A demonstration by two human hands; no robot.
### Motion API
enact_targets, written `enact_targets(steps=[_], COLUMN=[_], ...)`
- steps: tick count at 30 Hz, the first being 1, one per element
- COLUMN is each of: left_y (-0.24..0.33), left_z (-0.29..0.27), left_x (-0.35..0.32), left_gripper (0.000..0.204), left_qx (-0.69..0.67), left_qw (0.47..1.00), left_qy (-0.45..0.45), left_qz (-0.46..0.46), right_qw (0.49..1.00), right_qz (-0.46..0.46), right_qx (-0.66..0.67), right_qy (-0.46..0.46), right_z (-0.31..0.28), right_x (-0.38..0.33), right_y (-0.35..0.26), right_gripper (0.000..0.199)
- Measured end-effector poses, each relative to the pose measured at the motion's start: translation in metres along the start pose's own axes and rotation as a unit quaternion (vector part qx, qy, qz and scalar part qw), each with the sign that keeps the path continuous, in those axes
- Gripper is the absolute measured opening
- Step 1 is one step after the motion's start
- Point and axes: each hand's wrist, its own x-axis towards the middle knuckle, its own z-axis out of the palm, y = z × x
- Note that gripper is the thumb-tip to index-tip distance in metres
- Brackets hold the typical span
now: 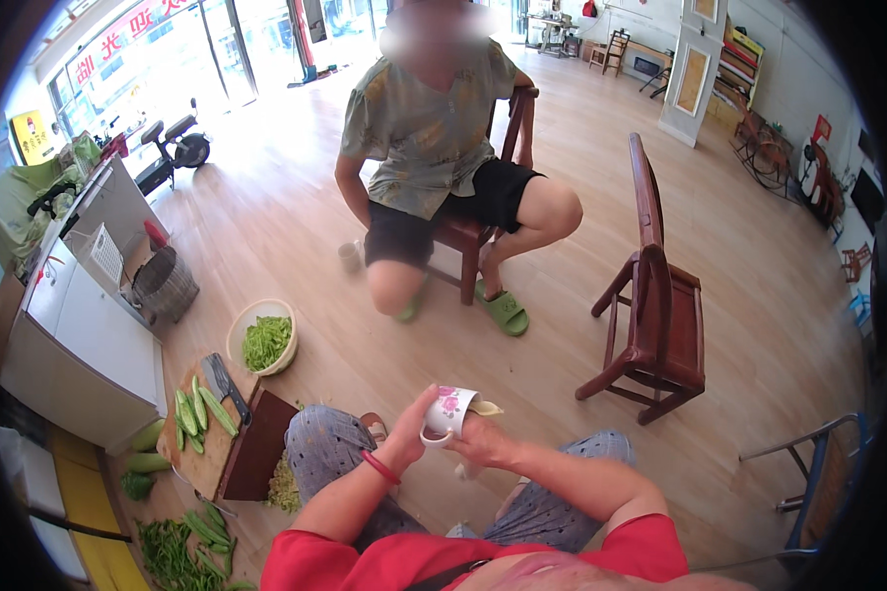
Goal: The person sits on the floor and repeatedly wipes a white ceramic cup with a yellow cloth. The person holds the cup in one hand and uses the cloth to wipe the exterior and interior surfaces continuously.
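Note:
Above my knees, a white mug point(450, 412) with pink flowers lies tilted, its mouth turned to the right and its handle toward me. My left hand point(410, 429), with a red band at the wrist, is closed round the mug's left side. At the mouth is my right hand point(481, 440), its fingers bent against the rim and partly hidden by the mug. A small pale yellow thing point(488, 407) sticks out beside those fingers; its kind is unclear.
A person point(434, 128) sits opposite on a wooden chair. An empty wooden chair point(650, 315) stands right. At left are a cutting board point(207, 473) with sliced green gourds point(199, 409) and a cleaver point(227, 384), a bowl point(235, 345) of shredded greens, and a white cabinet point(89, 345).

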Motion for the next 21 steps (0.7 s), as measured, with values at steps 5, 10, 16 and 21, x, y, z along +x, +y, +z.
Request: enact_targets(steps=[5,10,16,21], left_y=[0.011,0.024,0.023,0.026], left_z=[0.012,0.003,-0.011,-0.025], left_x=[0.007,0.029,0.047,0.078], left_gripper=[0.034,0.037,0.037,0.035], left_qx=[0.004,0.024,0.009,0.006], left_qw=[1.000,0.999,1.000,1.000], left_qy=[-0.009,-0.023,-0.014,0.009], left_qz=[0.006,0.007,-0.003,-0.002], right_qw=[0.999,0.998,0.999,0.998], right_qz=[0.027,0.027,0.032,0.041], right_qx=[0.010,-0.032,-0.027,-0.033], right_qy=[0.026,0.038,0.030,0.028], right_z=[-0.006,-0.007,-0.001,0.002], right_x=[0.008,0.028,0.038,0.055], right_y=[0.004,0.026,0.043,0.072], right_gripper=[0.039,0.042,0.043,0.043])
